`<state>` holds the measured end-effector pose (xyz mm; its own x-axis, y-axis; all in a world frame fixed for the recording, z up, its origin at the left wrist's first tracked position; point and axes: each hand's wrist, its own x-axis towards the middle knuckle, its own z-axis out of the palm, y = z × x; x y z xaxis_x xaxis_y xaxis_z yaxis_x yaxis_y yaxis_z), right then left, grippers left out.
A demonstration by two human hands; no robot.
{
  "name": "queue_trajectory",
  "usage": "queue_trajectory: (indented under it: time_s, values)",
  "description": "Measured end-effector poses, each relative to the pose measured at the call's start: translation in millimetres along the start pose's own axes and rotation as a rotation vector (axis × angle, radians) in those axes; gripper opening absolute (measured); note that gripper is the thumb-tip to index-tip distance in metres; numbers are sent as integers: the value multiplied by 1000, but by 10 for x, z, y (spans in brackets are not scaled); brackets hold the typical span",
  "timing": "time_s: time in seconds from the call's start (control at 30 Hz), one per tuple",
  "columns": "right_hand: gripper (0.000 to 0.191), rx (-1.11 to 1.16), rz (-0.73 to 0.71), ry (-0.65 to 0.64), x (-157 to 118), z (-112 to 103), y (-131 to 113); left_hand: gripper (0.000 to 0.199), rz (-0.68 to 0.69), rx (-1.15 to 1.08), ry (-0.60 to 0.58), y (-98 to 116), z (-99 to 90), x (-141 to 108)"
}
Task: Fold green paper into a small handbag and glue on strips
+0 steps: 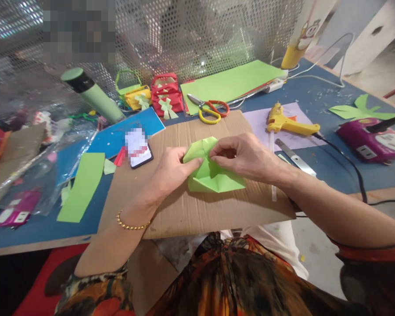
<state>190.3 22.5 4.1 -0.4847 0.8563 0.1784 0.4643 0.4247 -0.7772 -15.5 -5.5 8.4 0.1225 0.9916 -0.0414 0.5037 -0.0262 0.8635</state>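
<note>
A big blue table (322,105) fills most of the view, and a flat brown sheet of cardboard (197,206) lies on it, right in front of the person. On the middle of the cardboard sits a piece of green paper (213,175), partly folded, with flaps that stick up. Both hands are on it. The left hand (171,171) presses down on the left side of the paper, with the thumb tip on the fold. The right hand (243,158) pinches the top flap between thumb and fingers, closed tight on the paper. Behind the cardboard lie a stack of green sheets (230,83) and a green bottle (92,94) on its side. To the right sits a purple power box (375,140), and a yellow glue gun (289,125) rests on a pale sheet, with its black cord running off the table. A long green strip (82,186) lies to the left. Smaller things are near too: red and yellow scissors (210,109), two little paper baskets (154,96), a phone (138,149) and a metal knife (294,157). I think the fold could go crooked if the left hand slips, because the paper is thin and springy. A hard pull by the pinching hand could tear the flap. The knife lies just beside the right wrist, so a quick move could bump it.
</note>
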Motion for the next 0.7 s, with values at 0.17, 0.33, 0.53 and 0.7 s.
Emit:
queue_trajectory:
  time_s: [0.17, 0.33, 0.53, 0.7]
  values:
    - [12, -29, -18, 5, -19, 14, -1, 28, 6, 19, -6, -16, 1, 11]
    - [12, -54, -21, 18, -25, 29, 4, 25, -4, 40, 8, 3, -3, 4]
    - [12, -71, -50, 53, -29, 43, 40, 21, -16, -8, -9, 40, 5, -13]
    - [14, -146, -58, 80, -36, 53, 59, 18, -17, -45, -20, 19, 5, -8]
